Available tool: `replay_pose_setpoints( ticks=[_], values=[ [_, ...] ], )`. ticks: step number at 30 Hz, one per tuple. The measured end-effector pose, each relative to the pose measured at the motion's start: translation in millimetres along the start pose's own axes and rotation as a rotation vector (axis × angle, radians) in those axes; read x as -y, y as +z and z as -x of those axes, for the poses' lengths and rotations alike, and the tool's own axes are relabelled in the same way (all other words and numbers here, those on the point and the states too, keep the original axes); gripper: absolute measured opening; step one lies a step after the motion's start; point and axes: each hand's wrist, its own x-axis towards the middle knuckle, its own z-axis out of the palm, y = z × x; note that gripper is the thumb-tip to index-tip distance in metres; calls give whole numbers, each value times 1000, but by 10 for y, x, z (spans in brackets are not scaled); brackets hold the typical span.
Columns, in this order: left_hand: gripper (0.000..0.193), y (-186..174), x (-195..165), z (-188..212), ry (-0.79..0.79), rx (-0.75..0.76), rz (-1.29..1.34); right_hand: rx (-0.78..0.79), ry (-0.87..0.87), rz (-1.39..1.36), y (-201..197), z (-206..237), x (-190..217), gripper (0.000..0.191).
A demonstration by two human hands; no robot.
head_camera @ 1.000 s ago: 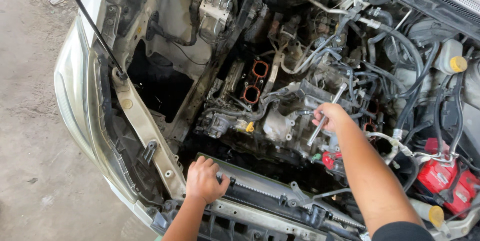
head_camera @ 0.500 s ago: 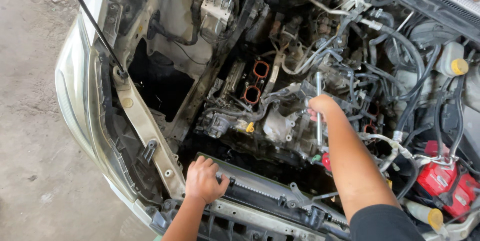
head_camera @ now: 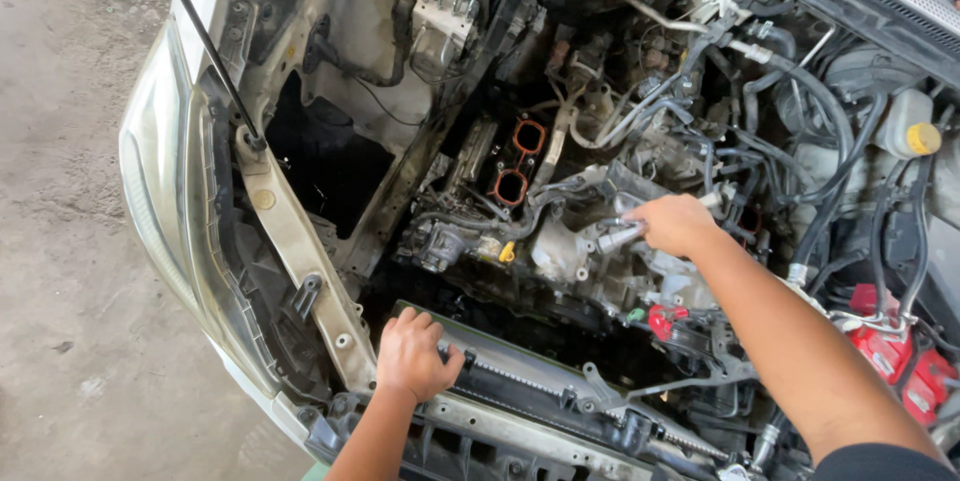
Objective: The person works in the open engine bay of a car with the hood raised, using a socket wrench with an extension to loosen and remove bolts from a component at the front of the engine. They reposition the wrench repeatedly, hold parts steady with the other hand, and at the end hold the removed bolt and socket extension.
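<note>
I look down into a car's open engine bay. My right hand (head_camera: pixel 678 224) is closed around a metal ratchet wrench (head_camera: pixel 620 237), whose socket end points left onto the grey engine casing (head_camera: pixel 560 256). My left hand (head_camera: pixel 412 356) rests palm down on the top edge of the radiator (head_camera: pixel 520 381) at the car's front, fingers curled over it, holding no tool. Two orange-ringed intake ports (head_camera: pixel 520 161) sit just behind the spot where the wrench is.
A hood prop rod (head_camera: pixel 205 41) slants across the left headlight (head_camera: pixel 150 191). Black hoses and wiring (head_camera: pixel 800 141) crowd the right side, with a red battery cover (head_camera: pixel 895 356) and a yellow-capped reservoir (head_camera: pixel 915 131). Concrete floor (head_camera: pixel 60 241) lies to the left.
My right hand has swung the wrench from upright down to near level, its head now pointing left, and the hand has risen slightly. My left hand stays on the radiator.
</note>
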Motion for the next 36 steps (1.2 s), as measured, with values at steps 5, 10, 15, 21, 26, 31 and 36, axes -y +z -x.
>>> replay_pose_setpoints(
  ticks=[5,10,15,21,26,31,36],
  values=[
    [27,-6,-24,-12,-11,-6,4,108,547,-849,176,-115,-119,25],
    [27,9,-17,1,0,-31,8,142,855,-1415,496,-311,-185,14],
    [28,15,-17,-2,-13,-9,2,186,837,-1588,590,-374,-269,13],
    [26,0,-38,-11,-19,-2,-9,113,827,-1444,445,-430,-167,12],
    [26,0,-86,-6,-3,-18,-20,161,231,-296,184,-426,-21,27],
    [26,11,-81,-47,17,-45,-20,10,-48,150,10,-230,76,21],
    [26,21,-63,-12,6,-18,-14,-29,15,-75,-15,-41,-94,26]
  ],
)
